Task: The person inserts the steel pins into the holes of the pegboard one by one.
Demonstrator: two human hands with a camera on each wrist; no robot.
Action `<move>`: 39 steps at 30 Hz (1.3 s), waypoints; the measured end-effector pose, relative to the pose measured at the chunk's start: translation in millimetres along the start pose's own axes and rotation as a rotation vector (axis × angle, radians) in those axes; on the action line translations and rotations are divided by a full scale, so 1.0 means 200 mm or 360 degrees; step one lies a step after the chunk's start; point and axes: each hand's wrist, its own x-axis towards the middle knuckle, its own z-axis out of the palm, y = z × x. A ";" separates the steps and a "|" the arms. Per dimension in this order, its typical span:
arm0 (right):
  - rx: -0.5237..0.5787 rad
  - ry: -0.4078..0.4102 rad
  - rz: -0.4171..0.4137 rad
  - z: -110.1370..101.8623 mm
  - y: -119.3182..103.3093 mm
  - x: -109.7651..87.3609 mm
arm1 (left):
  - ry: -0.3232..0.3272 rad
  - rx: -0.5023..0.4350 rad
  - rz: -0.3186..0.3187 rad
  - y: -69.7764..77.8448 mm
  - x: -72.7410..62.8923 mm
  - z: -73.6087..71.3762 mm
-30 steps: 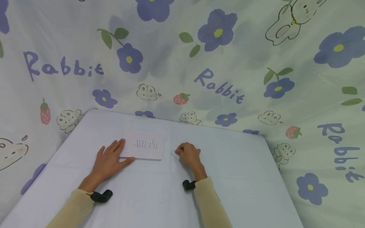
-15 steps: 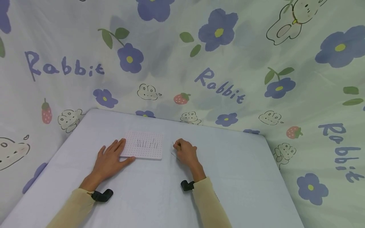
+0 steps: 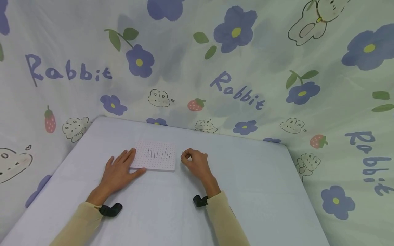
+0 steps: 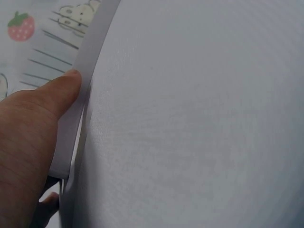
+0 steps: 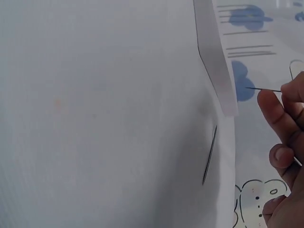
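A white board with a grid of small holes (image 3: 140,163) lies on the table, and several thin needles (image 5: 246,33) stand upright in it. My left hand (image 3: 118,171) rests at its left side, fingers spread over the left edge and thumb against the near edge. In the left wrist view the thumb (image 4: 64,92) presses on the board's side. My right hand (image 3: 197,164) pinches a needle (image 5: 256,89) between thumb and index finger, just right of the board; the needle's tip points up. Another needle (image 5: 210,156) lies on the table below that hand.
A white cloth (image 3: 261,181) covers the table. Behind it and to the sides hangs a curtain (image 3: 181,65) printed with flowers, rabbits and strawberries. Each wrist wears a black camera (image 3: 110,209).
My right hand has picked a needle up from the table, raised it and carried it left toward the board's right edge. The left hand has stayed on the board.
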 end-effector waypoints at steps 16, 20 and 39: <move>-0.0166 -0.0073 -0.0199 0.07 -0.12 -0.05 | -0.0011 0.0000 -0.0012 0.01 0.00 0.00; -0.0166 -0.0086 -0.0186 0.08 -0.13 -0.05 | -0.0008 0.0001 -0.0012 0.01 0.00 0.00; -0.0260 -0.0102 -0.0187 0.10 -0.15 -0.07 | 0.0012 0.0014 -0.0020 0.00 0.00 0.00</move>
